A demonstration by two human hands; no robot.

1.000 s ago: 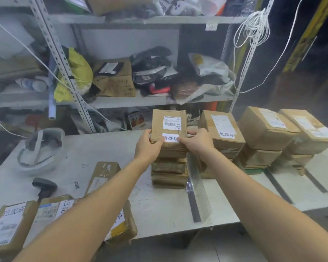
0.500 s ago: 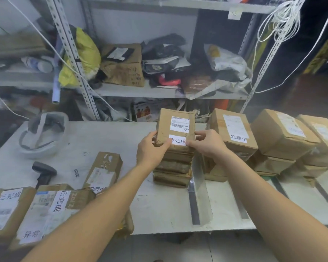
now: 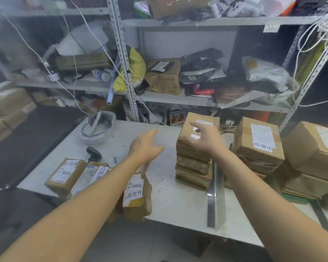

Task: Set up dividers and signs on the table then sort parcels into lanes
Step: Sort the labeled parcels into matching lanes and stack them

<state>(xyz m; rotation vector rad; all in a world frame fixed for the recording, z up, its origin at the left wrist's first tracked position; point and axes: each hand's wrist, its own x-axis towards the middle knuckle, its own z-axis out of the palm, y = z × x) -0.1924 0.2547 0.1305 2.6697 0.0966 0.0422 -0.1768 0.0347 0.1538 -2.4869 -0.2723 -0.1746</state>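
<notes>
Left hand [image 3: 147, 146]: fingers straight, gripping nothing, above bare table [image 3: 178, 205]. Right hand [image 3: 206, 139]: fingers spread, loosely curved. The top parcel [image 3: 197, 116] of the stack [image 3: 193, 165] lies directly behind them; contact cannot be told. Clear divider [image 3: 216, 195] below them.

Single view: head cam, wide-angle, over near edge of the table [image 3: 178, 203], facing fwd & down. It fills mid-frame, close up; shelving rack [image 3: 122, 59] behind it reaches the top edge, uprights bowed by lens.

Passage over tabletop [image 3: 169, 203] between labelled parcel [image 3: 136, 193] and parcel stack [image 3: 193, 167]; clear divider [image 3: 215, 186] walls stack's right side.
</notes>
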